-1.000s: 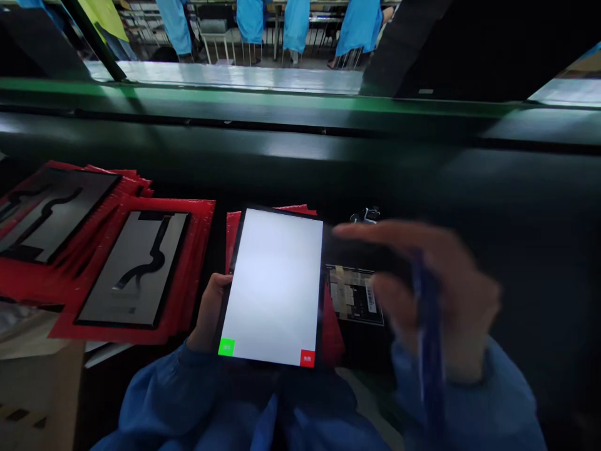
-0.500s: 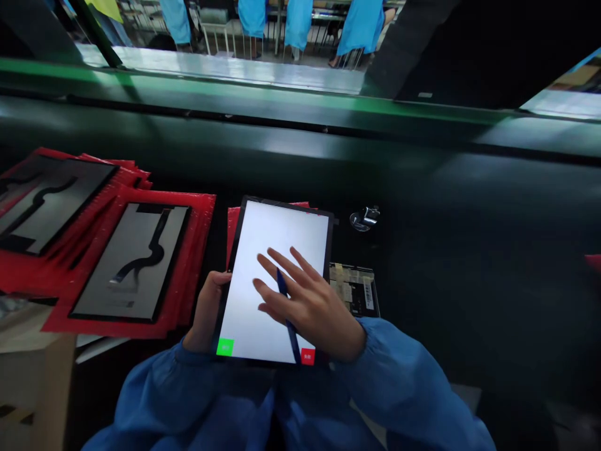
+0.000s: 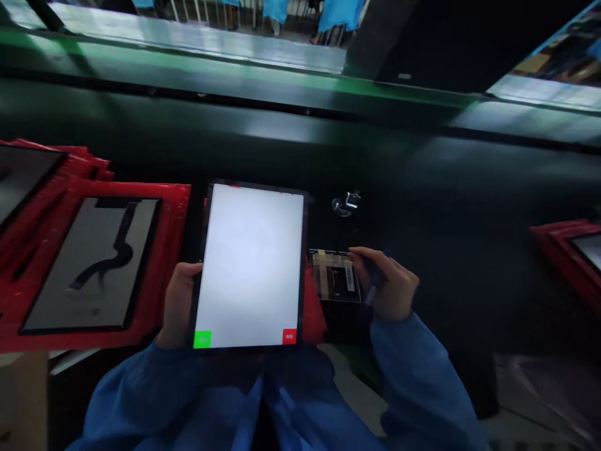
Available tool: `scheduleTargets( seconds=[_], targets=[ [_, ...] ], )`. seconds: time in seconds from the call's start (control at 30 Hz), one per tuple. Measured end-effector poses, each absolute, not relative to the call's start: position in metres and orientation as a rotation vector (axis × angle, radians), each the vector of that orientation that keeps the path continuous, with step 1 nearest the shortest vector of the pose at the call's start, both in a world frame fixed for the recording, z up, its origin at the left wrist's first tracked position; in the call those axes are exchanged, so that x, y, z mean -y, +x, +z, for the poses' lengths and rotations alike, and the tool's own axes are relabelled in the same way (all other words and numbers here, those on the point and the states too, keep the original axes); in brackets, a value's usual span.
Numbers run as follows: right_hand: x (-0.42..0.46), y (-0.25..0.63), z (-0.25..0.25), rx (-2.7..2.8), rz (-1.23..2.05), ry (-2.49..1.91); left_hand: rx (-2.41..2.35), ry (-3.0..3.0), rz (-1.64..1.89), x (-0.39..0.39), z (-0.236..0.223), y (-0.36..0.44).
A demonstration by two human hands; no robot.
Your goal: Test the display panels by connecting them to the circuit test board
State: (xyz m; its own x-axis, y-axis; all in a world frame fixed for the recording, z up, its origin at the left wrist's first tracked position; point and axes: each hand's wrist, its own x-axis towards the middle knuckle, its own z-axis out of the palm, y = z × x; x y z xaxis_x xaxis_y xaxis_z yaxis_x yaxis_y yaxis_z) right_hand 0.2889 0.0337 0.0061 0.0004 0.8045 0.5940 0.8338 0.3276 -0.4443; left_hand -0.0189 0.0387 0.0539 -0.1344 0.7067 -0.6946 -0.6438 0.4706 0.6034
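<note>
My left hand (image 3: 177, 304) grips the left edge of a lit display panel (image 3: 251, 266), its thumb at the rim. The screen is plain white, with a green box at the lower left and a red box at the lower right. My right hand (image 3: 389, 285) is closed around a dark blue pen (image 3: 372, 289), which is blurred. Its fingertips are at the right side of a flat circuit board (image 3: 334, 279) with yellowish tape and a barcode label; whether they touch it I cannot tell.
Red sleeves (image 3: 176, 213) with display panels are stacked at the left, the front panel (image 3: 94, 269) showing a black ribbon cable. A small shiny metal part (image 3: 346, 204) sits behind the board. Another red sleeve (image 3: 558, 241) lies at the far right. People in blue are beyond the bench.
My right hand has moved off the lit screen to the right, beside the circuit board, its spread fingers now drawn together. My left hand still holds the panel. The view has shifted.
</note>
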Motion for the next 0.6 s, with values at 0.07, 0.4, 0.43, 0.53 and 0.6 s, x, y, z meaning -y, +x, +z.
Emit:
scheduleTargets(
  seconds=[0.07, 0.4, 0.43, 0.53, 0.6],
  targets=[
    [-0.036, 0.305, -0.016, 1.784, 0.074, -1.579, -1.511, 0.091, 1.236, -0.041, 0.059, -0.02],
    [-0.041, 0.318, -0.057, 1.816, 0.197, -1.69, -1.683, 0.501, 1.305, -0.039, 0.045, -0.026],
    [-0.041, 0.318, -0.056, 1.818, 0.204, -1.694, -1.695, 0.503, 1.311, -0.038, 0.045, -0.027],
    [-0.041, 0.319, -0.056, 1.824, 0.22, -1.7, -1.75, 0.465, 1.321, -0.039, 0.049, -0.027],
    [-0.041, 0.319, -0.057, 1.827, 0.225, -1.697, -1.657, 0.54, 1.295, -0.041, 0.053, -0.026]
  ],
)
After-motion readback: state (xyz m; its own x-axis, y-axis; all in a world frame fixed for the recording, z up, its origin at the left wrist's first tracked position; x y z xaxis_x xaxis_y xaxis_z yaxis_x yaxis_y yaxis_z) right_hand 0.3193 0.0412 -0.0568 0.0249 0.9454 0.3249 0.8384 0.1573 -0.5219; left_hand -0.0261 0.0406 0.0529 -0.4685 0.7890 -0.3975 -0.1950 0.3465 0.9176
